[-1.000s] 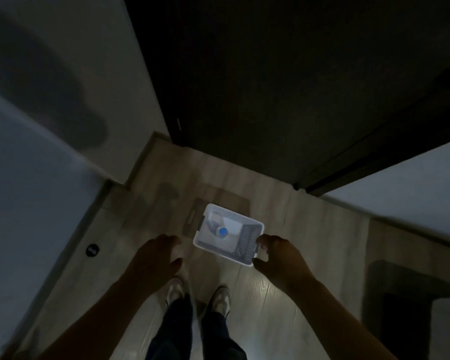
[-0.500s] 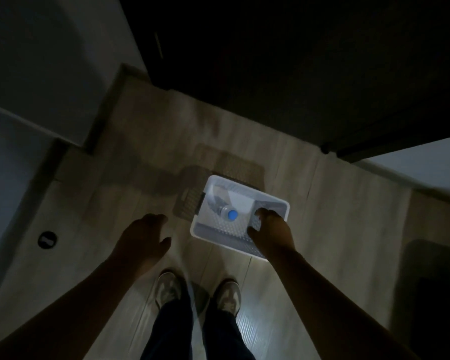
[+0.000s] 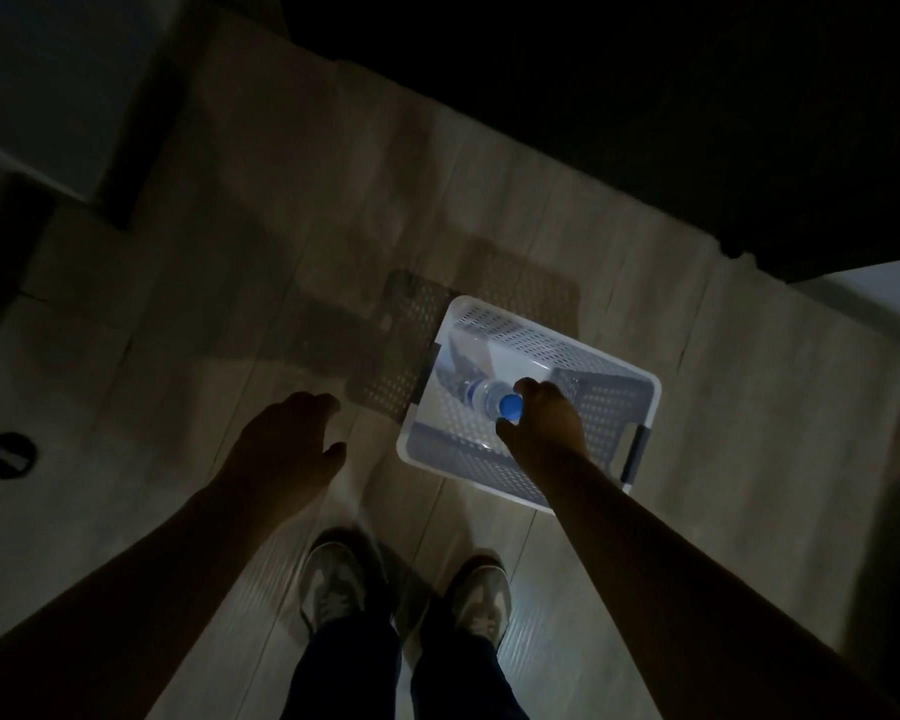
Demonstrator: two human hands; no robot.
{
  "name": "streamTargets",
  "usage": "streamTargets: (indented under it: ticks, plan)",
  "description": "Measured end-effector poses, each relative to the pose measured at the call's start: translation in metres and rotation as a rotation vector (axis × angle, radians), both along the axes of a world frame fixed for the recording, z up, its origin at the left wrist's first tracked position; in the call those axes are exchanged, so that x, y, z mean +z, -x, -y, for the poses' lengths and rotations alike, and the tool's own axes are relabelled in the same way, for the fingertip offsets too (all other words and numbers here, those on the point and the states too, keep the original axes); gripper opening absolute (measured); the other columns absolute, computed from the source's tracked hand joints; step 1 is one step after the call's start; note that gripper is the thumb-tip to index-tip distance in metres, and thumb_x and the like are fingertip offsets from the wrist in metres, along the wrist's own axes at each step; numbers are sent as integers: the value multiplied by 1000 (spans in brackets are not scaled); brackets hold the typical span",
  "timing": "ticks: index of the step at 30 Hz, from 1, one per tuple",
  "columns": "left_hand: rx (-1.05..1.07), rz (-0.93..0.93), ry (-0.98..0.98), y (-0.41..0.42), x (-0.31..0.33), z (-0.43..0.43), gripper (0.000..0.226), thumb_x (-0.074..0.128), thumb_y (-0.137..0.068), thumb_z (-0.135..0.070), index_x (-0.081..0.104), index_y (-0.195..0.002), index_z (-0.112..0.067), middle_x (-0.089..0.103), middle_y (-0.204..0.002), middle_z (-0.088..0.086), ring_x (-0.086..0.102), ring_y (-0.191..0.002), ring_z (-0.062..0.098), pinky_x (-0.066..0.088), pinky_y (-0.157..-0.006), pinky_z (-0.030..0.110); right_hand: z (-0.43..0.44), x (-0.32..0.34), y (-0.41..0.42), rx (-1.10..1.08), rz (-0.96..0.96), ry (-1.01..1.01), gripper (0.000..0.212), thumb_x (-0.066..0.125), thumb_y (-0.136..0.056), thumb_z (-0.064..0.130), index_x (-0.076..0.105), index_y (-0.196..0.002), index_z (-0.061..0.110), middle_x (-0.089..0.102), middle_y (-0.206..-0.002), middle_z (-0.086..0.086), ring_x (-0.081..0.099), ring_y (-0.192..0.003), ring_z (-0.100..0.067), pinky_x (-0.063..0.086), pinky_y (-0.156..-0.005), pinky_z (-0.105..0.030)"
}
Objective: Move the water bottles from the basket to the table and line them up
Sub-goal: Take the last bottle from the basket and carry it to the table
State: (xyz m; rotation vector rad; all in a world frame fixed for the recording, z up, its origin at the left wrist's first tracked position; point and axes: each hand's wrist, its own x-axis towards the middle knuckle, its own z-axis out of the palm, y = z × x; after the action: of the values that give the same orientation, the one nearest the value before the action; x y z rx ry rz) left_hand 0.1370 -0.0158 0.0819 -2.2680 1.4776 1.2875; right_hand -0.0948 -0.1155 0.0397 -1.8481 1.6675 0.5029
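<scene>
Here the step in hand is getting a firm hold on the last visible water bottle [image 3: 481,396], which lies on its side on the floor of the white perforated basket [image 3: 640,389], its body toward the basket's left wall and its blue cap [image 3: 511,406] pointing to the middle. The right hand [image 3: 544,426] reaches down into the basket with its fingers curled about the cap and neck; in this dim light I cannot tell whether they have truly closed on it. Better to take the bottle lower, round the shoulder or body, since a smooth cap slips easily. The bottle looks clear, ribbed and small. The left hand [image 3: 287,449] hangs slack and empty over the wooden floor [image 3: 261,262], outside the basket's left edge. No table is in sight.
</scene>
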Motion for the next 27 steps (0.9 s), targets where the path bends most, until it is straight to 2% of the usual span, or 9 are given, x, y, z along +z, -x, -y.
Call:
streamTargets:
  ticks: [5,10,14,19,24,27]
  plan:
    - [-16,12,4,-1,-25,-7,52,57,-91,-34,41,-138,-17,49,-137,4,51,-121,19,40,-98,26,0,-26,-5,31,-34,-9,45,65,-86,21,49,-126,10,51,-120,-10,58,-107,-25,51,-92,-36]
    - [-37,-6,35,2,-30,-11,50,58,-90,-33,43,-136,-16,52,-133,4,53,-117,19,42,-96,26,1,-37,-2,70,-50,28,36,63,-88,15,51,-121,8,52,-119,-10,59,-103,-23,52,-88,-33]
    - [-33,-4,40,3,-18,-14,51,57,-91,-33,43,-137,-16,51,-134,5,53,-118,20,42,-95,26,-5,-22,5,38,-8,57,39,69,-82,19,51,-116,11,52,-115,-7,59,-101,-21,52,-87,-31]
    - [-24,-26,-10,8,24,-16,50,53,-93,-34,40,-139,-17,48,-138,4,50,-122,18,40,-99,25,-14,31,8,-67,74,86,37,73,-77,19,54,-108,15,50,-111,-3,58,-93,-16,43,-74,-21]
    - [22,-113,-56,9,97,-7,50,49,-95,-35,35,-141,-21,42,-144,1,45,-127,16,38,-103,27,-16,116,11,-90,123,88,40,74,-77,23,55,-111,16,54,-115,-3,58,-99,-17,49,-82,-25]
    - [12,-96,-13,8,154,-8,50,48,-96,-34,34,-142,-19,41,-144,3,44,-128,18,37,-105,28,-19,177,12,-73,137,117,38,75,-77,24,59,-111,15,58,-115,-5,59,-97,-17,48,-80,-23]
